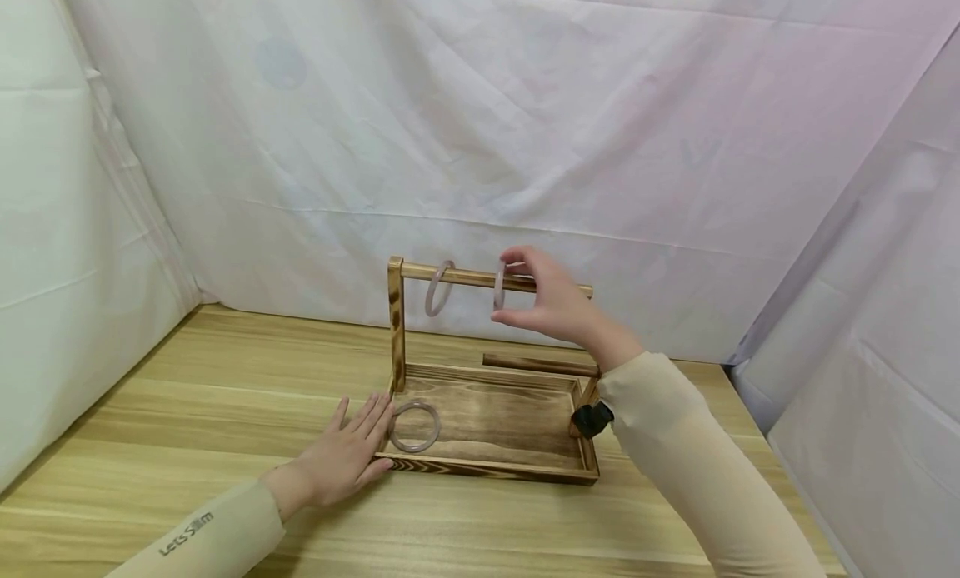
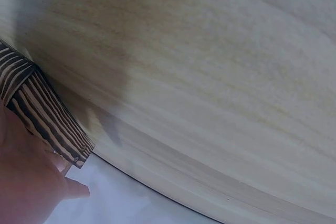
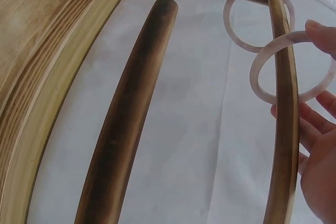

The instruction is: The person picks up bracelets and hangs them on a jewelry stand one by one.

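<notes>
Up on the scorched-brown wooden stand (image 1: 397,328), one pale glassy bangle (image 1: 430,300) already hangs, the right hand (image 1: 553,301) pinches a second pale bangle (image 1: 498,286) around the stand's rod (image 1: 472,276), so probably just the greyish bangle (image 1: 437,429) in its tray (image 1: 510,420) remains, left hand (image 1: 345,457) spread alongside.

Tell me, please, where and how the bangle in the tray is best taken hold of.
Probably pinch the bangle by its right rim, coming from above and the right: its open middle admits a fingertip, while the left hand crowds its left side.
</notes>
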The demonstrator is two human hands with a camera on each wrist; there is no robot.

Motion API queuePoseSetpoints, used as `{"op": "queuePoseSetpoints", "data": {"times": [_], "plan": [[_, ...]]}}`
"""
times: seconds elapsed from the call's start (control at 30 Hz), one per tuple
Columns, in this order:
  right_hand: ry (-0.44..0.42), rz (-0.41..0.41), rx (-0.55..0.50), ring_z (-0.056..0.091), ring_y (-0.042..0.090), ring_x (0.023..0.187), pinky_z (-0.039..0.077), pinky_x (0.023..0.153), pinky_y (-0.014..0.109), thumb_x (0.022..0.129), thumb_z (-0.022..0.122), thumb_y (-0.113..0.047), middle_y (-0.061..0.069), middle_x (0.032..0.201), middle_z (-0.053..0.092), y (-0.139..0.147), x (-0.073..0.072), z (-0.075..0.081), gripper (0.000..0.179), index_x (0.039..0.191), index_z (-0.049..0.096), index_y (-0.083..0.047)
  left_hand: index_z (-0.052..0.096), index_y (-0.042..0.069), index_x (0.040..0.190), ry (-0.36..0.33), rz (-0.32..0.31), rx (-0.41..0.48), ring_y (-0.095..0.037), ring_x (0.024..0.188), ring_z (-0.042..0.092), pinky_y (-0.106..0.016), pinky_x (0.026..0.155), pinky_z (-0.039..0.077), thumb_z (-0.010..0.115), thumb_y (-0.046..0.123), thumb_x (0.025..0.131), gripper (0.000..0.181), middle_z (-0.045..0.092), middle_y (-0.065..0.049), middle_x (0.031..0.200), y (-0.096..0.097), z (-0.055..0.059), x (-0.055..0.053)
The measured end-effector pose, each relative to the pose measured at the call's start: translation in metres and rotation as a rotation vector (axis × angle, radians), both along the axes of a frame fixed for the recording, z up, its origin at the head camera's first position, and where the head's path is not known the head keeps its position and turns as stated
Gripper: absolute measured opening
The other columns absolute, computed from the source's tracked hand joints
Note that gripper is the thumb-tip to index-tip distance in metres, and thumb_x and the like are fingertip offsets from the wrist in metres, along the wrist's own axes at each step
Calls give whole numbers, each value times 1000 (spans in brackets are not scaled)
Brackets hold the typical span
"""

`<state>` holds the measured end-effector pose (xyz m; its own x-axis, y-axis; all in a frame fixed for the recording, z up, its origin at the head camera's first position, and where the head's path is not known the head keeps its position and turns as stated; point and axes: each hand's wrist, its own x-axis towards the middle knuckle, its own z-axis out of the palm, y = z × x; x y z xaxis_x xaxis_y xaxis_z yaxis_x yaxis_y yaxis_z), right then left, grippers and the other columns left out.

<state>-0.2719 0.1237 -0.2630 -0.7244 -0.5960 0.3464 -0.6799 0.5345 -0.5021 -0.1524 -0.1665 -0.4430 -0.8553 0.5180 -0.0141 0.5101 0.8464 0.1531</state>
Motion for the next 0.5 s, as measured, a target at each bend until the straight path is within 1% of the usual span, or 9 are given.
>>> {"op": "queuePoseSetpoints", "data": {"times": [0.17,0.3,0.4,0.5], "plan": [[18,10,19,54,27,117,46,99,41,73,80,-20,13,125,51,-4,-1,-1,69,128,42,-3,23,-5,145,10,-3,1,-37,143,16,-63,112,9,36,44,99,69,17,-23,154,0,0,0],[43,0,45,55,26,116,46,100,40,73,80,-22,12,125,52,-8,-1,-1,69,128,43,-3,24,-5,145,17,-6,1,-37,143,17,-63,112,10,36,44,99,69,17,-23,154,0,-1,0],[62,-17,68,55,25,116,43,102,41,72,80,-25,10,125,52,-11,-1,-2,70,128,44,-4,25,-5,145,19,-7,5,-37,143,17,-63,112,10,37,44,98,69,18,-23,154,0,-1,0],[78,-32,95,51,25,119,38,104,44,73,80,-29,8,125,53,-13,-1,-2,70,129,45,-6,25,-5,145,18,-5,9,-37,143,17,-64,111,10,37,45,98,70,17,-23,154,0,-1,0]]}}
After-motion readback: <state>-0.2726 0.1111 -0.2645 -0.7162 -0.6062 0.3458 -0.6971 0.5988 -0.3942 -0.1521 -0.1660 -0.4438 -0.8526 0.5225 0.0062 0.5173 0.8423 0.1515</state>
